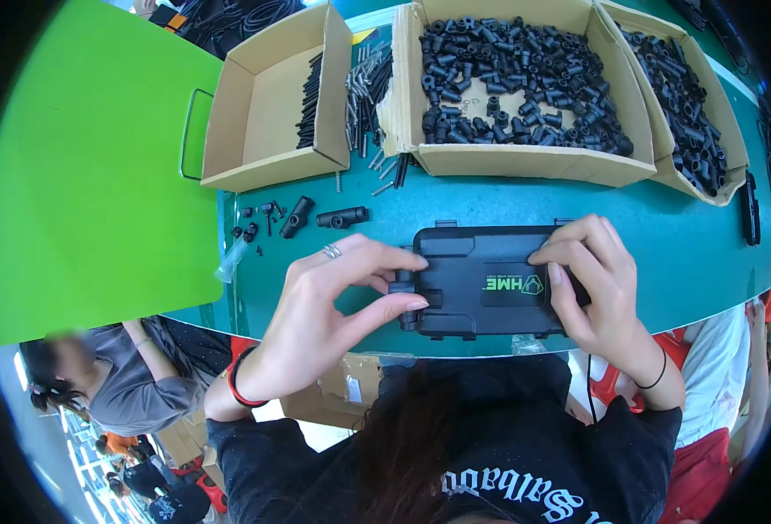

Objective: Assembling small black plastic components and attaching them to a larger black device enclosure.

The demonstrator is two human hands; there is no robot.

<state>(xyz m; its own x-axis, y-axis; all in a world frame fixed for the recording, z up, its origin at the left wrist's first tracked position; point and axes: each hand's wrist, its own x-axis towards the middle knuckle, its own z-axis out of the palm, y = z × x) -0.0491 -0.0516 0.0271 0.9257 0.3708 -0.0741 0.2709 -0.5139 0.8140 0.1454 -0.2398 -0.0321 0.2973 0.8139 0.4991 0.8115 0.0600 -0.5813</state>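
A flat black plastic case [455, 273] with a green logo lies on the table's near part between my hands. My left hand [320, 301] is closed at its left end, index finger and thumb on either side of a small knobby black part [405, 288] there. Whether that part is fixed to the case I cannot tell. My right hand [602, 284] grips the case's right end, fingers curled and fingertips on its top face. Beyond my left hand lie two black tee-shaped fittings [342, 217] and several small black screws and caps [268, 210].
Cardboard boxes of black fittings [538, 161] stand along the far side. A box of thin black rods [254, 166] sits left of loose metal springs [369, 74]. A bright green panel [106, 183] covers the left. Another person [132, 375] is beyond the left edge.
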